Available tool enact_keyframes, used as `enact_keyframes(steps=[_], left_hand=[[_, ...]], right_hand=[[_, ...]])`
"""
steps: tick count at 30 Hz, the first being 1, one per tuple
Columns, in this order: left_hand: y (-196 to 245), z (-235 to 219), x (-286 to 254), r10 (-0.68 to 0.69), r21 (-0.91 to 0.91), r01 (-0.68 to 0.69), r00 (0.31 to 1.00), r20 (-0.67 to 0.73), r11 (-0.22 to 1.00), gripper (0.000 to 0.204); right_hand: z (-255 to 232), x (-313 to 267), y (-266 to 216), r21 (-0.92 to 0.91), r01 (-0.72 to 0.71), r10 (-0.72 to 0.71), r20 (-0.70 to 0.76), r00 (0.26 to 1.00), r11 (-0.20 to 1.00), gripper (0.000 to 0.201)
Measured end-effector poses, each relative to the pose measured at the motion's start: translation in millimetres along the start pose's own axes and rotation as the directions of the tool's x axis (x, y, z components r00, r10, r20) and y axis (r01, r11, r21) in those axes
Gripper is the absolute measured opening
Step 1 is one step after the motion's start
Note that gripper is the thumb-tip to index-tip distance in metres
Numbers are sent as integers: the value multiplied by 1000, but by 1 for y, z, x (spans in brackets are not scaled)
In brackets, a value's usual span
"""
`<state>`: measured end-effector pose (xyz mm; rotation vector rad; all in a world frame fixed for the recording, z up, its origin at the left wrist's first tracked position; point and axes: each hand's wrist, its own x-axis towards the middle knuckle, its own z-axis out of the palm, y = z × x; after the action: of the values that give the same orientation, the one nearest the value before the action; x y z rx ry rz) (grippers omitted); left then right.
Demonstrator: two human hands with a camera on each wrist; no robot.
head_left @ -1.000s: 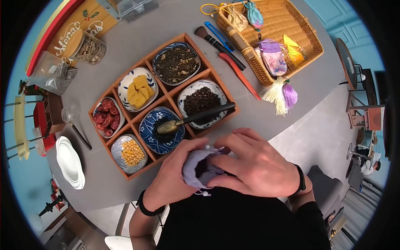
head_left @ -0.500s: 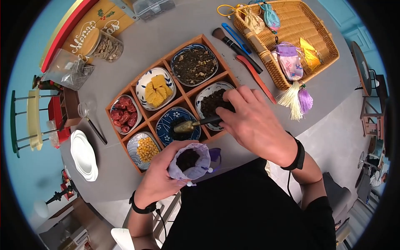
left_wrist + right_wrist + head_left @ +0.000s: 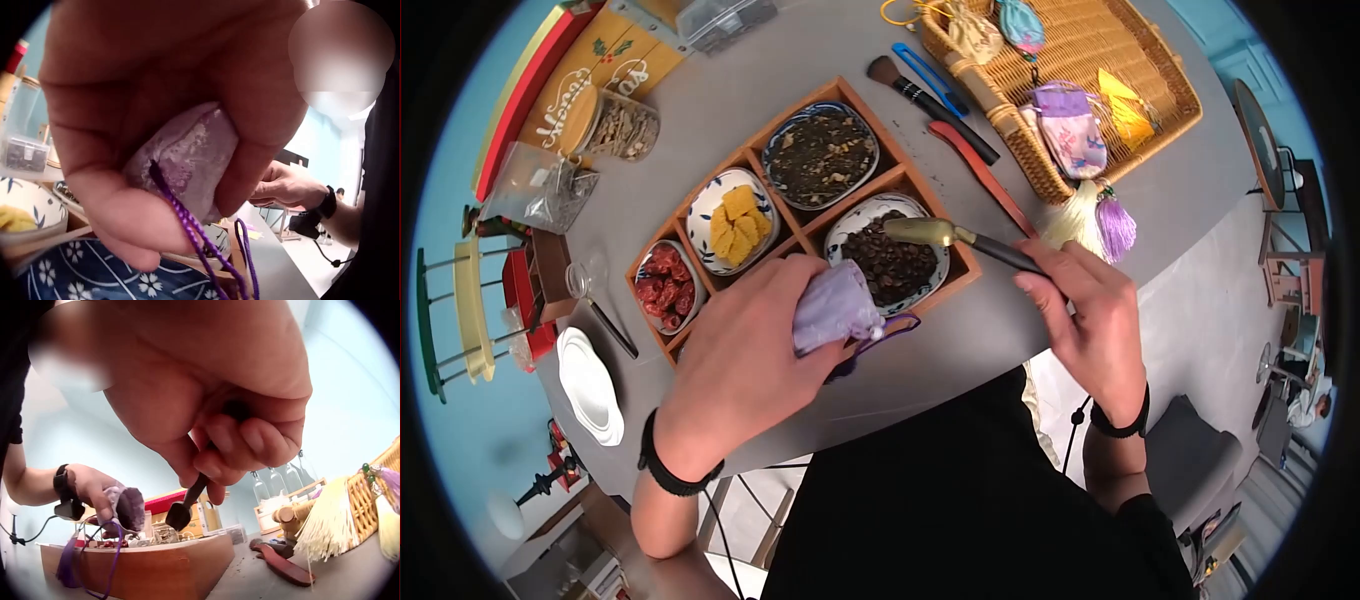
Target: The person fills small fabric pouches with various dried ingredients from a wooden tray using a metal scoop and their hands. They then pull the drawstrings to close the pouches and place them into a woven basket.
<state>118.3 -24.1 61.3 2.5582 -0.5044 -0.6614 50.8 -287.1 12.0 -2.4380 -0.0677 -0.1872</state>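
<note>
My left hand grips a lavender drawstring pouch tipped onto its side above the divided wooden box. A dark purple cord hangs from it. In the left wrist view the blue flowered bowl lies below this hand, which hides it in the head view. My right hand pinches the dark handle of a small brass scoop. The scoop's head is over the bowl of dark brown pieces, to the right of the pouch.
Other box bowls hold yellow chunks, red dates and dark crumbled leaves. Right of the box lie a red tool, a brush and a blue cutter. A wicker basket holds pouches. White dishes stand left.
The right hand went from the pouch to the dark pieces' bowl, then took up the scoop from the blue bowl. The left hand moved the pouch over the box and tipped it sideways.
</note>
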Motion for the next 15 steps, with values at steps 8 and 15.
enact_keyframes(steps=[8,15], left_hand=[[12,-12,31,-17,261,-34,982,190,965,48],[20,-15,34,46,343,-93,989,143,935,41]], right_hand=[[7,-8,4,65,-34,33,14,999,997,18],[3,-13,8,97,-51,50,11,999,994,19]])
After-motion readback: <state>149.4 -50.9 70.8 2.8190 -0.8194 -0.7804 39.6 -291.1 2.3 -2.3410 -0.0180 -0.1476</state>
